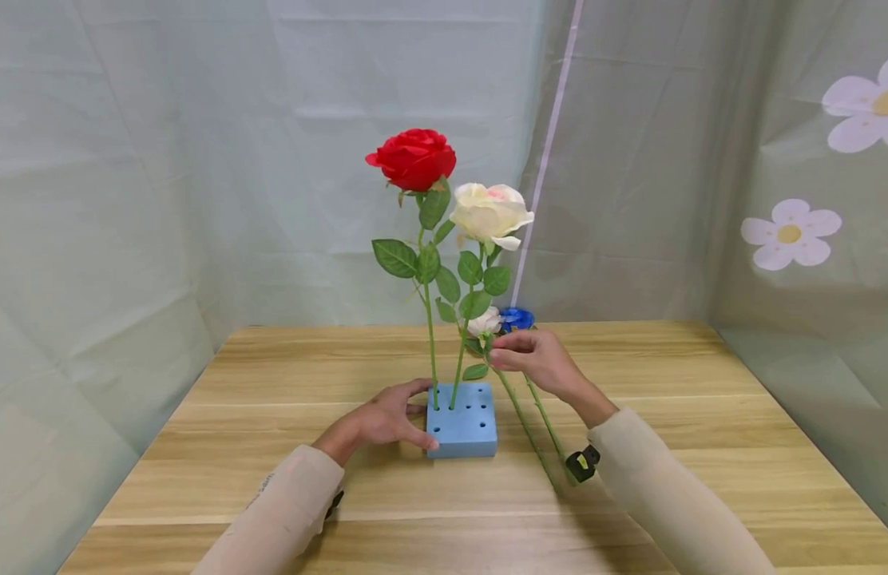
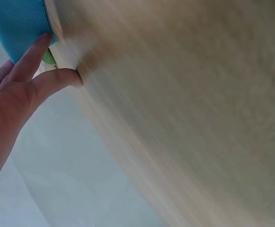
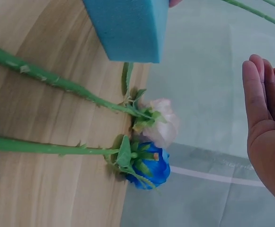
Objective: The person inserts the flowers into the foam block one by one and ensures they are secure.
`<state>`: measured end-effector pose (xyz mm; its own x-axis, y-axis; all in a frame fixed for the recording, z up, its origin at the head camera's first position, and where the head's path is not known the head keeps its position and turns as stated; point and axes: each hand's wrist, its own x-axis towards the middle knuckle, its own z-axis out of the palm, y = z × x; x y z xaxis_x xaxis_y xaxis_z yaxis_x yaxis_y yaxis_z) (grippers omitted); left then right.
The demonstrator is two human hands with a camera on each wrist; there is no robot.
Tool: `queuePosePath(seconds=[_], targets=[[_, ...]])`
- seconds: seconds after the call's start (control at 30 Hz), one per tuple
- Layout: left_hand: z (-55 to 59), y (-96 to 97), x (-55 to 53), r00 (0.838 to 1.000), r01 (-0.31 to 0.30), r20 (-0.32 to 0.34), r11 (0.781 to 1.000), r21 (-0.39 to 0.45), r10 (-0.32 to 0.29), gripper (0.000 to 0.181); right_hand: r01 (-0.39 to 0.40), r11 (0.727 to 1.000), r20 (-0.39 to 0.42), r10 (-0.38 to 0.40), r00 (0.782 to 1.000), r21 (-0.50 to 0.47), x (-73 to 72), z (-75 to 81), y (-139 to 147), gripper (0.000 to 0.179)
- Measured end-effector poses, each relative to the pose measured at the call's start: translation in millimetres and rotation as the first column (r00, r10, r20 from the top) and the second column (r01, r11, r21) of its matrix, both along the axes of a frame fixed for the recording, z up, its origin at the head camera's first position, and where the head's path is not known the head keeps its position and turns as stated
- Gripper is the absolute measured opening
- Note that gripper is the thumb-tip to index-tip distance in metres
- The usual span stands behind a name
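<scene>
A blue block [image 1: 461, 443] with several holes sits on the table. A red rose [image 1: 415, 160] and a cream-white rose [image 1: 490, 212] stand in two of its holes, stems near upright. My left hand [image 1: 386, 415] holds the block's left side, thumb at the front corner and fingers toward the back. My right hand [image 1: 541, 363] hovers right of the cream rose's stem, above two lying roses. In the right wrist view, its fingers [image 3: 254, 94] are extended with nothing between them. A pale pink rose [image 3: 162, 124] and a blue rose [image 3: 151, 168] lie side by side below.
The wooden table [image 1: 271, 511] reaches back to pale hanging curtains [image 1: 200, 160]. Both lying stems slant toward the front right, under my right forearm. A dark wrist device [image 1: 583, 463] shows by the right sleeve. Large printed flowers [image 1: 790, 234] decorate the right curtain.
</scene>
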<state>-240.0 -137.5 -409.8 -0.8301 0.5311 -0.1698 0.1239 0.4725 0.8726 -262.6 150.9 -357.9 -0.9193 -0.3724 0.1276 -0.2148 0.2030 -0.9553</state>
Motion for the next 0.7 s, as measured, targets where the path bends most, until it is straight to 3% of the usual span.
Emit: queuePosePath(seconds=[0.7], targets=[[0.1,1.4,-0.4,1.000,-0.010,0.009,1.000,-0.001,0.010,0.103,0.072,0.997,0.017,-0.073,0.997,0.036,0.7,-17.0,22.9,0.034]])
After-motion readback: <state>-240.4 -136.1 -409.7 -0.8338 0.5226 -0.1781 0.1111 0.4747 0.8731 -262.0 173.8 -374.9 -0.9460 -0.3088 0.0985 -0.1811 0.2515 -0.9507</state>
